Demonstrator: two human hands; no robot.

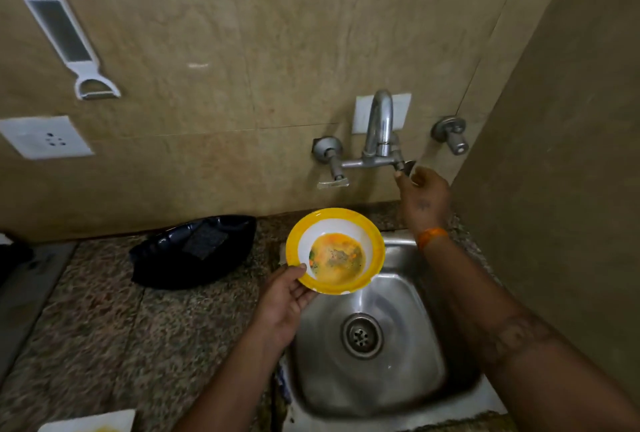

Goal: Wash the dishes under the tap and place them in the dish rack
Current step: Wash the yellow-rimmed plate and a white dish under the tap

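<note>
Down low, my left hand gripped the yellow-rimmed bowl by its edge, thumb on the rim, holding it food-smeared over the sink's back left corner. Up at the tap, my right hand had its fingers curled around the right handle.

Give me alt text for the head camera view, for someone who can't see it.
The left hand holds a dirty yellow-rimmed bowl above a steel sink, while the right hand reaches to the wall tap's right handle. No water is visibly running.
</note>
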